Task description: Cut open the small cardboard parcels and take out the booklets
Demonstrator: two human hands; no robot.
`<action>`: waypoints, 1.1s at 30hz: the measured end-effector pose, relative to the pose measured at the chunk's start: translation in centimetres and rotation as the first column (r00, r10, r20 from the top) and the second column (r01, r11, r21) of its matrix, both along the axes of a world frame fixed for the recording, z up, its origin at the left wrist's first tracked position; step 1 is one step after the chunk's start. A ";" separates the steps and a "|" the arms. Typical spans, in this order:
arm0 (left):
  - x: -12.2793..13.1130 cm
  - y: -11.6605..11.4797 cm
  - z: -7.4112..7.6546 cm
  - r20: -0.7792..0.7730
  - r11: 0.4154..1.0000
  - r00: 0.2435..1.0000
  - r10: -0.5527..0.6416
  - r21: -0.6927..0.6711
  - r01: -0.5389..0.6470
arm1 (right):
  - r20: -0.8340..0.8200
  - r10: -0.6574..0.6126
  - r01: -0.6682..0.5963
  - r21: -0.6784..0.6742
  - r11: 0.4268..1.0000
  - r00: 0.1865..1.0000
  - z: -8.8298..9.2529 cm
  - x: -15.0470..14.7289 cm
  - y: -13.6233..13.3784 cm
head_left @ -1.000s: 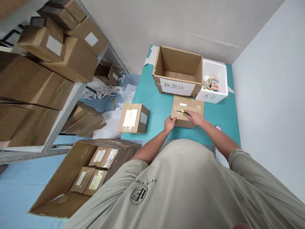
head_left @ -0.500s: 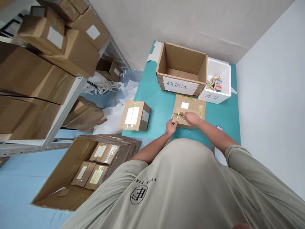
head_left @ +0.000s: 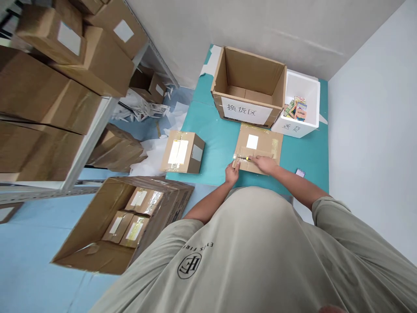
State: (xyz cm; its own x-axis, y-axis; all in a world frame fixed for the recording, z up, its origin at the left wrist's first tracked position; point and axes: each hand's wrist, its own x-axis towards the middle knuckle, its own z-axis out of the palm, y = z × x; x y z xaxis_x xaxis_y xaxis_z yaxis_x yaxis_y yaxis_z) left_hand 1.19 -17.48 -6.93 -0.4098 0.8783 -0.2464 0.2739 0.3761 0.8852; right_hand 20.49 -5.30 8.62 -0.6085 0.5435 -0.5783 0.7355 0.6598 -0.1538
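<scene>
A flat cardboard box (head_left: 260, 141) with a white label lies on the green-covered table, near the front edge. My right hand (head_left: 266, 164) is closed around a utility knife (head_left: 247, 158) with yellow and black parts. Its thin blade points left, low over the taped top of this box; whether it cuts into the tape is too small to tell. At the box's near left corner, my left hand (head_left: 232, 173) grips the edge, thumb uppermost. Part of the knife's handle is hidden under my right fingers.
Behind stand an open carton (head_left: 249, 114) with a paper sign and a white foam box (head_left: 296, 127) holding small colourful packs. A taped parcel (head_left: 177, 152) sits left, a phone (head_left: 300, 173) right. Below left, a large open carton (head_left: 94, 261) contains parcels; shelves (head_left: 107, 113) hold more boxes.
The view has shifted slightly. My right hand with the knife has moved a little right and towards me across the box. My left hand stays at the near left corner.
</scene>
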 end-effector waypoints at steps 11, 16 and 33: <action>-0.3 0.2 -0.9 -0.064 0.999 0.997 0.030 -0.023 -0.031 | 0.161 0.005 -0.015 0.061 0.998 0.987 2.8 6.5 0.4; -0.5 0.0 -0.9 -0.083 0.999 0.996 0.040 -0.025 -0.042 | 0.205 -0.001 -0.013 0.065 0.998 0.979 3.1 8.7 0.0; -2.0 0.0 -1.6 -0.099 0.994 0.992 0.072 -0.081 -0.080 | -0.447 -0.743 0.377 -0.659 0.650 0.498 3.1 13.6 -0.7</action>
State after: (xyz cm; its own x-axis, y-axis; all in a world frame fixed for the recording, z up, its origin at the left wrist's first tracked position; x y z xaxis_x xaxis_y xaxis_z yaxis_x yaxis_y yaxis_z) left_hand -0.85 -17.49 -8.57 -0.5000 0.8213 -0.2746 0.3234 0.4712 0.8206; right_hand 34.13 -6.01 11.77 -0.5498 0.7128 -0.4355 0.4954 -0.1416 -0.8571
